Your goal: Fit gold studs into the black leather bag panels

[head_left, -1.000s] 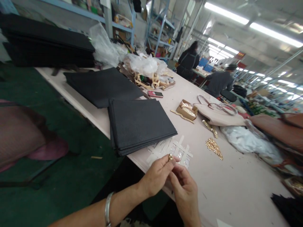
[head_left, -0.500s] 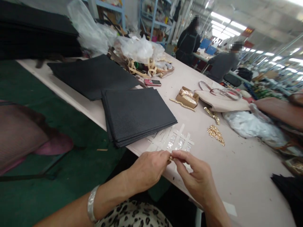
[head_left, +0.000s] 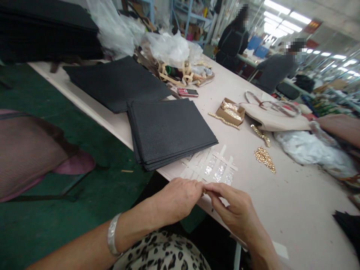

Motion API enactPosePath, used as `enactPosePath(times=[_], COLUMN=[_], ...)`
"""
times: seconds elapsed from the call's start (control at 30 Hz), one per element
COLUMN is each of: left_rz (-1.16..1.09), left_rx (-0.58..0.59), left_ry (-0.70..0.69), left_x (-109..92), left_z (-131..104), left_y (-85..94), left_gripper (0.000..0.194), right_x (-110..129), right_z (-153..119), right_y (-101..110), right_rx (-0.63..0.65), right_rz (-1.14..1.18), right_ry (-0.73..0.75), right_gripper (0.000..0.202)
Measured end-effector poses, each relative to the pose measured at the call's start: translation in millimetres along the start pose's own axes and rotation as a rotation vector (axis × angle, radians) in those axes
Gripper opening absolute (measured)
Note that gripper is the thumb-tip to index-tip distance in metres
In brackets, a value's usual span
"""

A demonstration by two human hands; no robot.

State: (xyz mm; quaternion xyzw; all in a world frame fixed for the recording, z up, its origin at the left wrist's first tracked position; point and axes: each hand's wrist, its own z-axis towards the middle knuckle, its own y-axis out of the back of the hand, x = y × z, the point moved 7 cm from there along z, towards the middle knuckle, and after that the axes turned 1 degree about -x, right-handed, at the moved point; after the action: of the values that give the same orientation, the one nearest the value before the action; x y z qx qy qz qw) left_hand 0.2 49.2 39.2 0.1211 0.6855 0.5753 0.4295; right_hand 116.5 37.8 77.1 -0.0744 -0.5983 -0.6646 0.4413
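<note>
My left hand (head_left: 180, 198) and my right hand (head_left: 234, 204) meet fingertip to fingertip over the table's front edge. Both are closed in a pinch around a small gold piece (head_left: 205, 191), mostly hidden by the fingers; it resembles the gold chain links on the table. Just beyond the hands lies a flat sheet with clear plastic and pale tape strips (head_left: 216, 168). A stack of black rectangular sheets (head_left: 171, 131) rests to the left of it. Farther right is a loose pile of gold links (head_left: 264, 159), with a short gold chain (head_left: 260, 135) behind it.
A small cardboard box (head_left: 231, 111) holds gold chains, and another chain (head_left: 224, 121) lies before it. A red phone (head_left: 188, 92), more black sheets (head_left: 118, 84) and plastic bags (head_left: 168, 48) sit farther back. A beige bag (head_left: 277, 118) is at right. Two people (head_left: 232, 41) are beyond the table.
The view has shifted slightly, so the table things appear farther right and a little higher. Both hands stay together, and the gold piece shows less between the fingertips.
</note>
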Motion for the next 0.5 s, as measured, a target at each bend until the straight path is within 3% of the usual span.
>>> enactPosePath(times=[0.3,0.5], left_rz=[-0.007,-0.190], left_rx=[0.037,-0.079], left_ry=[0.023,0.101], left_x=[3,8], left_z=[-4,-8], left_y=[-7.6,-1.6], left_gripper=[0.024,0.020], right_x=[-10,-25], right_z=[6,8], right_y=[-13,-26], right_rx=[-0.019,-0.143], right_rz=[0.143,0.248], right_ry=[-0.128,-0.337], right_gripper=[0.015,0.009])
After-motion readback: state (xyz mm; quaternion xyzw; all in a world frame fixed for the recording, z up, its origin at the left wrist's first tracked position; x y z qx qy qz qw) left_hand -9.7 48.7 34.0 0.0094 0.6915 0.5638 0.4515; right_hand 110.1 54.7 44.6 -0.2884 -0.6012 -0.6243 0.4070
